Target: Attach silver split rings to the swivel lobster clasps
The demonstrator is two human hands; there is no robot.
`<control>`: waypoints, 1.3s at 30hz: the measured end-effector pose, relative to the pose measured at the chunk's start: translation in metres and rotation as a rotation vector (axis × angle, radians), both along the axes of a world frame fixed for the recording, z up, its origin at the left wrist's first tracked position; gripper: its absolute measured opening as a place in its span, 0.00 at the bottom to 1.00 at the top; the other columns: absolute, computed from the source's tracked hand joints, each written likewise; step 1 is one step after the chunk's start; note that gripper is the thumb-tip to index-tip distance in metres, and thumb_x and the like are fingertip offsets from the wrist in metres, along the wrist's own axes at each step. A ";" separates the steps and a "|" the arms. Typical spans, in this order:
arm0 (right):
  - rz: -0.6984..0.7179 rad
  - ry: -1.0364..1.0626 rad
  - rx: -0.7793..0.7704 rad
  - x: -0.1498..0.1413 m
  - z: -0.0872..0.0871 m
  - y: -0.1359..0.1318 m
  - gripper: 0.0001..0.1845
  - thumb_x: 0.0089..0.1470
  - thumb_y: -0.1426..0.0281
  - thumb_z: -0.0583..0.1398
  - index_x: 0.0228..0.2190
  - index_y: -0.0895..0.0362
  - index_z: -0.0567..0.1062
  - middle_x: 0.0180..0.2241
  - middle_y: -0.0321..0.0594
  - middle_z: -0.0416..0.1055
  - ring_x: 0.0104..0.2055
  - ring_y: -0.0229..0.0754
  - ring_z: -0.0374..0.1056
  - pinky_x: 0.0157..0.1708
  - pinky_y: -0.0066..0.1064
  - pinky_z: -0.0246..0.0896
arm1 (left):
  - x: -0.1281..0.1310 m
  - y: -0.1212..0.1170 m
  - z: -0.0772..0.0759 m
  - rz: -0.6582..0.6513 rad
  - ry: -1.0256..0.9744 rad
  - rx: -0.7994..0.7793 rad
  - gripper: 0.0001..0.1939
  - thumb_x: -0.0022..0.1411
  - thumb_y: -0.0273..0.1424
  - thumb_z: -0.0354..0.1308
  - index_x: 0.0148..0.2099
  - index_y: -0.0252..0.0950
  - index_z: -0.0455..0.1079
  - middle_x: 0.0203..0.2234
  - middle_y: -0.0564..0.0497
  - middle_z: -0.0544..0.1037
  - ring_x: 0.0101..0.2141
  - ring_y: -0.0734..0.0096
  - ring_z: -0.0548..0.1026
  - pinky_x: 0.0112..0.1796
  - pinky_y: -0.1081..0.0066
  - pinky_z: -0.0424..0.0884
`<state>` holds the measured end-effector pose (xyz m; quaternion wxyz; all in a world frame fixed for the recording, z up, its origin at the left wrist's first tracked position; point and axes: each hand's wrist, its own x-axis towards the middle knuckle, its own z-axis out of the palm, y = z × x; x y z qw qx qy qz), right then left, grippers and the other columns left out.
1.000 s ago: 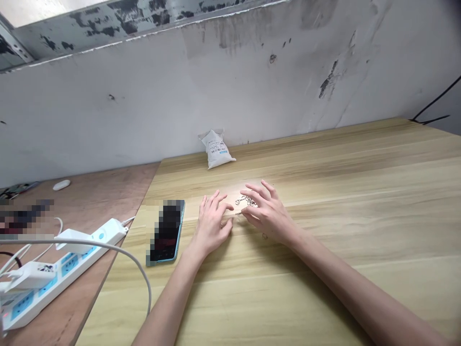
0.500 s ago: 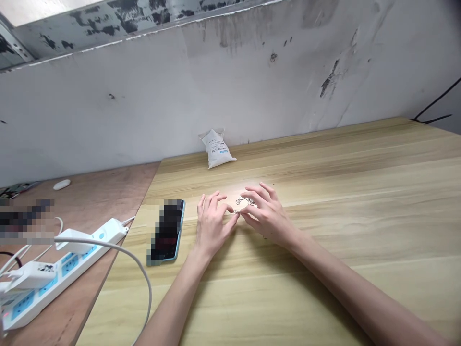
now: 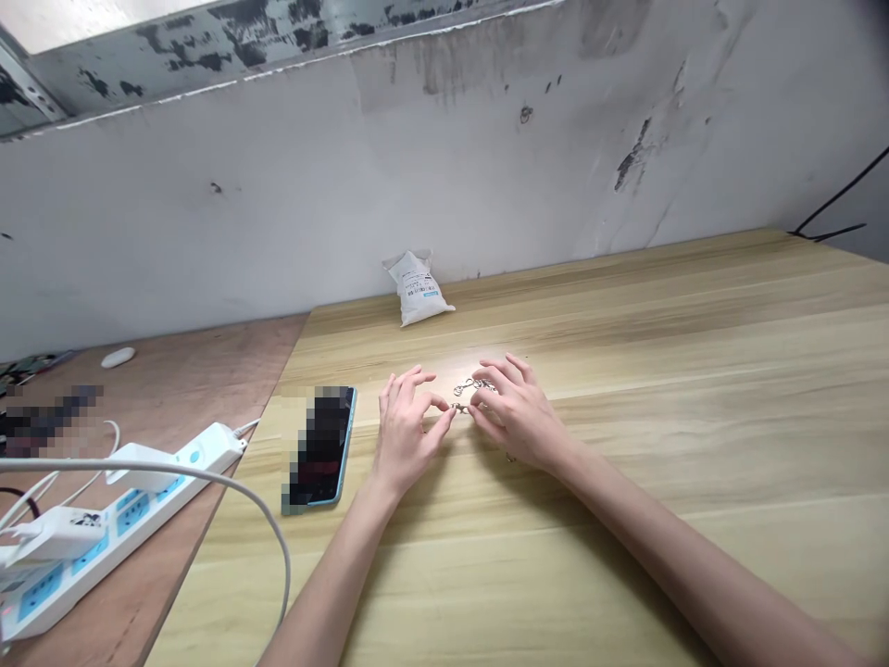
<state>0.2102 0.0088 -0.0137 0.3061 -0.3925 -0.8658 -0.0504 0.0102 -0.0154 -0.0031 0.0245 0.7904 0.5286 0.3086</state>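
My left hand (image 3: 408,434) pinches one end of a small metal clip (image 3: 460,409) between thumb and forefinger; my right hand (image 3: 519,414) pinches the other end, both hands' remaining fingers loosely spread. Whether the clip touches the table (image 3: 667,426), I cannot tell. More metal clips (image 3: 463,387) lie just beyond, partly hidden by my right hand. Left of my left hand lies a phone (image 3: 329,454); farther back, a white bag (image 3: 419,292).

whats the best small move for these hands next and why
Probably a slight turn of the small metal piece with the right hand while the left hand steadies it: the piece spans the narrow gap between the two pinches, so one can turn while the other anchors.
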 end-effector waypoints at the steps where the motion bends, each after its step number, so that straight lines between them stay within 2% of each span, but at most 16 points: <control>1: 0.001 -0.008 -0.009 -0.001 -0.001 0.000 0.08 0.61 0.68 0.57 0.31 0.55 0.75 0.45 0.45 0.73 0.57 0.52 0.63 0.60 0.52 0.49 | 0.000 0.000 0.000 0.002 -0.012 -0.002 0.03 0.63 0.32 0.59 0.35 0.40 0.71 0.51 0.47 0.72 0.60 0.54 0.63 0.60 0.44 0.52; 6: 0.018 0.021 0.006 -0.008 0.000 -0.005 0.10 0.59 0.61 0.60 0.36 0.55 0.75 0.44 0.46 0.73 0.56 0.51 0.64 0.60 0.50 0.48 | 0.003 -0.002 0.003 -0.032 -0.113 -0.048 0.03 0.62 0.32 0.60 0.35 0.41 0.72 0.51 0.47 0.72 0.60 0.53 0.62 0.59 0.46 0.56; 11: 0.011 0.069 0.066 -0.011 0.001 -0.007 0.05 0.60 0.68 0.58 0.35 0.53 0.75 0.42 0.43 0.74 0.55 0.49 0.64 0.60 0.49 0.48 | 0.008 -0.004 0.009 -0.054 -0.269 -0.136 0.02 0.61 0.32 0.62 0.34 0.41 0.74 0.52 0.49 0.72 0.61 0.56 0.61 0.59 0.49 0.59; 17: 0.030 0.070 0.120 -0.013 0.001 -0.007 0.07 0.61 0.73 0.56 0.35 0.53 0.75 0.42 0.42 0.74 0.55 0.48 0.65 0.62 0.48 0.47 | 0.009 -0.005 0.009 -0.044 -0.353 -0.094 0.01 0.60 0.31 0.63 0.34 0.42 0.75 0.50 0.50 0.74 0.59 0.59 0.63 0.59 0.52 0.60; 21: 0.053 0.056 0.129 -0.016 0.000 -0.009 0.08 0.62 0.73 0.55 0.37 0.55 0.75 0.42 0.43 0.75 0.56 0.49 0.65 0.62 0.50 0.47 | 0.009 -0.006 0.008 -0.017 -0.341 -0.045 0.02 0.60 0.31 0.63 0.34 0.42 0.75 0.49 0.50 0.74 0.59 0.58 0.63 0.59 0.52 0.61; 24: 0.044 0.049 0.120 -0.016 -0.001 -0.009 0.09 0.62 0.73 0.55 0.38 0.54 0.75 0.46 0.45 0.73 0.60 0.50 0.61 0.63 0.52 0.45 | 0.008 -0.005 0.009 -0.011 -0.303 -0.024 0.02 0.60 0.32 0.63 0.34 0.42 0.74 0.49 0.50 0.74 0.59 0.58 0.64 0.58 0.52 0.61; 30: 0.035 0.027 0.126 -0.012 -0.003 -0.007 0.08 0.62 0.74 0.55 0.35 0.55 0.74 0.52 0.46 0.70 0.65 0.52 0.53 0.64 0.55 0.40 | 0.000 -0.002 0.013 -0.115 -0.188 -0.046 0.02 0.62 0.31 0.61 0.37 0.43 0.75 0.52 0.50 0.73 0.60 0.57 0.62 0.58 0.51 0.60; 35: 0.052 -0.014 0.135 -0.013 -0.003 -0.008 0.07 0.62 0.73 0.56 0.35 0.55 0.74 0.53 0.47 0.69 0.66 0.52 0.52 0.64 0.55 0.41 | -0.003 -0.001 0.014 -0.073 -0.181 -0.031 0.02 0.61 0.32 0.62 0.35 0.41 0.73 0.52 0.49 0.73 0.60 0.56 0.62 0.58 0.51 0.59; 39: 0.055 -0.015 0.141 -0.013 -0.004 -0.009 0.07 0.62 0.73 0.56 0.35 0.55 0.75 0.54 0.47 0.68 0.67 0.52 0.50 0.64 0.55 0.41 | -0.007 0.002 0.011 -0.069 -0.210 -0.136 0.11 0.59 0.34 0.65 0.44 0.42 0.73 0.54 0.48 0.72 0.62 0.56 0.60 0.59 0.51 0.58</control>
